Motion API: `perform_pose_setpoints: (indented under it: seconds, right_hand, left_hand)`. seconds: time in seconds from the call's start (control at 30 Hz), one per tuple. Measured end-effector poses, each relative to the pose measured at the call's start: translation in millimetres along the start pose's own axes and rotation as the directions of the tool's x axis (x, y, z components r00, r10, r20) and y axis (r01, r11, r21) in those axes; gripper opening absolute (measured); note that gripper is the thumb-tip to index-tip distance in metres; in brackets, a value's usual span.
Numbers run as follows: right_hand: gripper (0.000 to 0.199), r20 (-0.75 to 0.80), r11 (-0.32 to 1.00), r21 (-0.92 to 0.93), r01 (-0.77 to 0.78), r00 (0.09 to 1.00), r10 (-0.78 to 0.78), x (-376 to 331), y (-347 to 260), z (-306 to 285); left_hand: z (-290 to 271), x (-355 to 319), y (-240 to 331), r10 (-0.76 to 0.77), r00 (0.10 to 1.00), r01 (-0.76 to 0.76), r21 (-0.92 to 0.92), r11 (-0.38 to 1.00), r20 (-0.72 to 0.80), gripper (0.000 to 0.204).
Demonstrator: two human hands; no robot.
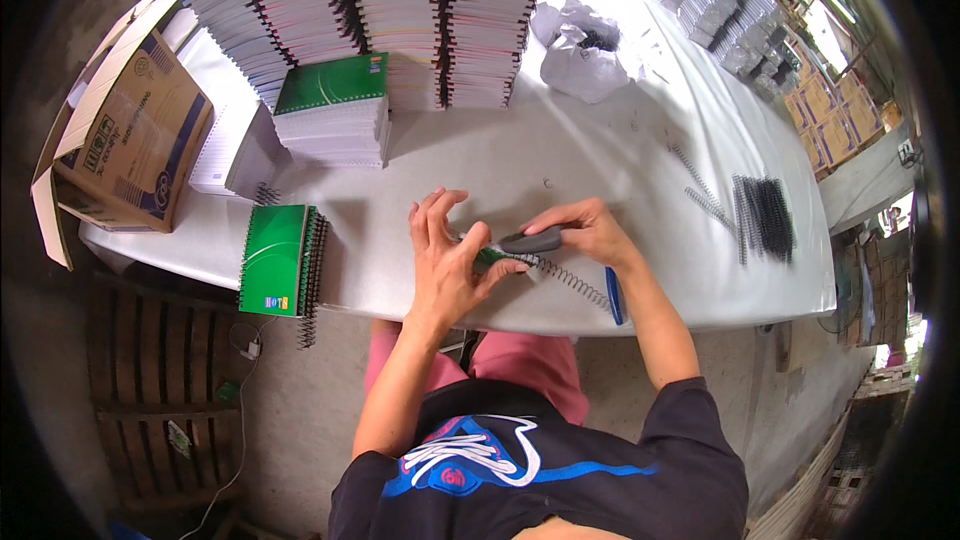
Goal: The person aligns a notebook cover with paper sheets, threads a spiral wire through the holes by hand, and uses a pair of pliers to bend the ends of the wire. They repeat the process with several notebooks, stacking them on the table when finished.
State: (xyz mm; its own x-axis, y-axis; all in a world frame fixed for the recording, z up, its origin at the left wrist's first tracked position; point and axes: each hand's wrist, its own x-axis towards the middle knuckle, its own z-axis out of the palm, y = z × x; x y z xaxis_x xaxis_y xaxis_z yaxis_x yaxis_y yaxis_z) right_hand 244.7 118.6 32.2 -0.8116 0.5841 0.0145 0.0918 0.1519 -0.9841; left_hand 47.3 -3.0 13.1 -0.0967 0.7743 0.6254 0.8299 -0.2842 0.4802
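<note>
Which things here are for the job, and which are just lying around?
Seem for the job:
- springy black coil
- dark hand tool
- pile of coils
- green notebooks

Probably just lying around:
- white cable
- wooden slats
- boxes stacked far right

Bright light from the upper right glares on the table (pixel 590 155); fisheye distortion bends its edge.
</note>
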Motion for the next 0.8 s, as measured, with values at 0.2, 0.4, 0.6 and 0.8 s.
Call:
perform_pose_setpoints:
  seconds: [0.2, 0.4, 0.6, 0.8]
  right_hand:
    - [0.025, -0.046, 0.973, 0.138, 0.185, 0.983, -0.18, 3, -17, 13]
    - [0.033, -0.194, 0.973, -0.226, 0.051, 0.976, -0.096, 10, -5, 16]
    - [0.034, -0.18, 0.989, -0.087, 0.119, 0.975, -0.133, 12, -15, 30]
    - [0.032, -0.21, 0.966, -0.259, -0.012, 0.977, -0.044, 23, -12, 24]
  left_hand:
    - [-5, 7, -3, 0.009, 1.0, -0.009, -0.017, 1.0, -0.005, 0.048]
    - [-4, 9, -7, -0.096, 0.995, 0.093, -0.142, 0.985, -0.014, 0.051]
    - [1, 8, -20, -0.228, 0.974, 0.21, -0.415, 0.885, 0.006, 0.056]
    - [16, 5, -29, -0.313, 0.948, 0.279, -0.601, 0.749, 0.051, 0.063]
